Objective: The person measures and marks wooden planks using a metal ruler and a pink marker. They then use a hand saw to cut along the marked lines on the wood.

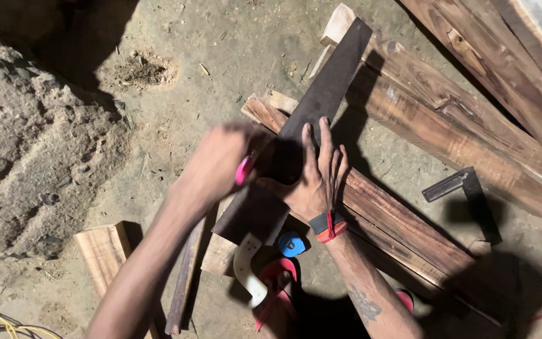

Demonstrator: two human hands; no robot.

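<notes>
Dirt floor, strewn with offcuts. Item: handsaw blade, lying flat across a dark wooden plank, pale handle near my foot. My right hand presses it down, fingers spread flat. My left hand is clenched around a pink marker at the blade's edge. Best kept pinned firmly while marking. Nearby: try square, blue tape measure, stacked planks.

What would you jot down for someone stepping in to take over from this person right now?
Left hand: gripping a pink marker, tip against the saw blade.
Right hand: pressed flat on the blade, which lies across a wooden plank on the dirt floor.
Nearby: blue tape measure, metal square, more planks.
Done: blade laid on plank. Whether a line is drawn cannot be told.
</notes>
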